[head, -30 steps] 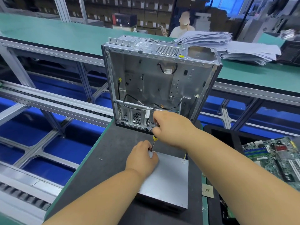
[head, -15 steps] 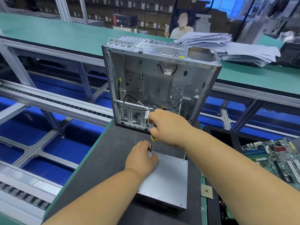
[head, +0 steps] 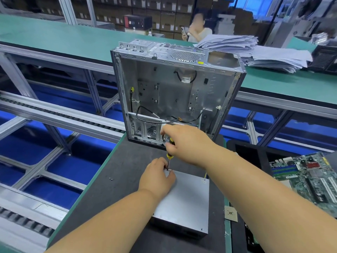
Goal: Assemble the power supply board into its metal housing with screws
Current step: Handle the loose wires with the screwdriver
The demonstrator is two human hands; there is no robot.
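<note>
The power supply housing (head: pixel 184 198), a closed grey metal box, lies flat on the dark mat of the worktop (head: pixel 124 167), just in front of the open computer chassis (head: pixel 175 92) that stands upright behind it. The right hand (head: pixel 184 143) has its fingers clamped round the black and yellow handle of a screwdriver (head: pixel 170 154), held nearly upright with its tip at the far left corner of the box. The left hand (head: pixel 157 178) rests on that corner, its fingers pinched together round the shaft at the tip, apparently steadying a screw that is too small to make out. So the lid seems on and screw driving is under way; a spare screw (head: pixel 110 178) lies loose on the mat to the left, which suggests more fixing remains, and how many screws are already in cannot be told
</note>
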